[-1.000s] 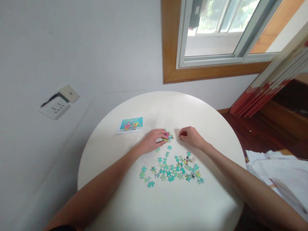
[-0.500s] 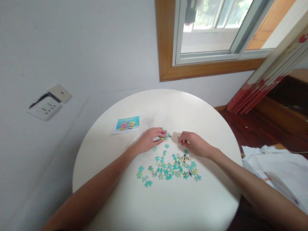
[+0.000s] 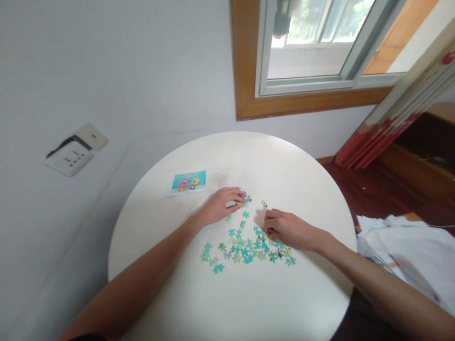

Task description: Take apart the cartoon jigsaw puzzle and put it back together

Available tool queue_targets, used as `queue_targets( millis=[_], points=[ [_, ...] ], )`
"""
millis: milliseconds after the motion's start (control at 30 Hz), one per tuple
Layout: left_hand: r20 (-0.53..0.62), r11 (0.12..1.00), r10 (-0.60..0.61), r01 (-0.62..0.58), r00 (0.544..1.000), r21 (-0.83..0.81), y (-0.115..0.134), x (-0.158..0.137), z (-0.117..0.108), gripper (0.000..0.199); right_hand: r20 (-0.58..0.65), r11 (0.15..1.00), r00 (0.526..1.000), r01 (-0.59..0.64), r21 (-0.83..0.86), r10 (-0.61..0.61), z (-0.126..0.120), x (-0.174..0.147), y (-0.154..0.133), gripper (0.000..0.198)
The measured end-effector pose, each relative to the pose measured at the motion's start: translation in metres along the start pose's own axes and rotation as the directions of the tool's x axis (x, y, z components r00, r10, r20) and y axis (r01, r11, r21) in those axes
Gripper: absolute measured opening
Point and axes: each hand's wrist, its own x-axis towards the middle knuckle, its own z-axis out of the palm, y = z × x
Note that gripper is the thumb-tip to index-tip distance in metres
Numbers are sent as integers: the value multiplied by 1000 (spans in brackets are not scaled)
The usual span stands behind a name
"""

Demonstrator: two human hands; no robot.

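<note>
My left hand (image 3: 223, 203) rests on the table with thumb and fingers bent around a small joined patch of jigsaw puzzle pieces (image 3: 247, 199), pink and multicoloured; the hand covers part of it. At the upper right of a spread of loose, mostly teal puzzle pieces (image 3: 248, 259), my right hand (image 3: 286, 228) has its fingers bent down and pinched together. A dark puzzle piece (image 3: 271, 230) shows at those fingertips. One small yellowish puzzle piece (image 3: 264, 203) lies alone between the joined patch and my right hand.
A picture card (image 3: 188, 183) with cartoon figures lies at the left of the round white table (image 3: 227, 303). Papers (image 3: 405, 251) are stacked beyond the right edge. A wall with a socket (image 3: 69, 158) and a window (image 3: 309, 47) stands behind.
My right hand has moved down toward me, from beside the joined patch to the loose pieces. The small yellowish piece it held now lies on the table. My left hand has stayed in place.
</note>
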Motion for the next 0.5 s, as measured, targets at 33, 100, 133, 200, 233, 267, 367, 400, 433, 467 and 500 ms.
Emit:
queue_targets(
  millis=[33, 100, 133, 200, 233, 267, 367, 400, 433, 467, 500],
  points=[
    [-2, 1000, -2, 2, 1000, 1, 0, 0, 0, 18, 2, 1000, 1000, -1, -7, 2, 2, 1, 0, 12],
    [-4, 1000, 1, -1, 1000, -1, 0, -1, 1, 18, 0, 1000, 1000, -8, -20, 8, 5, 1, 1, 12],
    [-4, 1000, 3, -3, 1000, -3, -1, -1, 1, 18, -2, 999, 1000, -15, -28, 15, 6, 1, 2, 11],
    [-3, 1000, 4, -4, 1000, -10, -1, -1, 2, 18, -8, 998, 999, -39, -50, 39, 8, 0, 3, 11],
    [-4, 1000, 2, -2, 1000, -15, -1, -1, 2, 18, -12, 996, 998, -58, -67, 57, 8, 0, 3, 10],
    [-6, 1000, 0, 0, 1000, -20, -1, -1, 2, 18, -18, 993, 997, -77, -92, 76, 8, 1, 2, 9],
    [-7, 1000, -5, 5, 1000, -31, 1, -1, 1, 17, -69, 976, 990, -131, -175, 121, 6, 8, -7, 9],
    [-9, 999, -6, 6, 1000, -33, 1, 0, 1, 17, -97, 973, 988, -139, -185, 123, 6, 13, -13, 11],
    [-11, 999, -6, 6, 1000, -35, 2, 0, 1, 17, -122, 974, 986, -135, -180, 114, 7, 18, -20, 12],
    [-13, 999, -4, 3, 1000, -37, 2, 0, 1, 17, -136, 980, 986, -114, -163, 92, 8, 24, -29, 13],
    [-15, 999, -1, 1, 1000, -38, 2, 0, 1, 17, -137, 987, 989, -78, -142, 58, 11, 30, -38, 13]
  ],
)
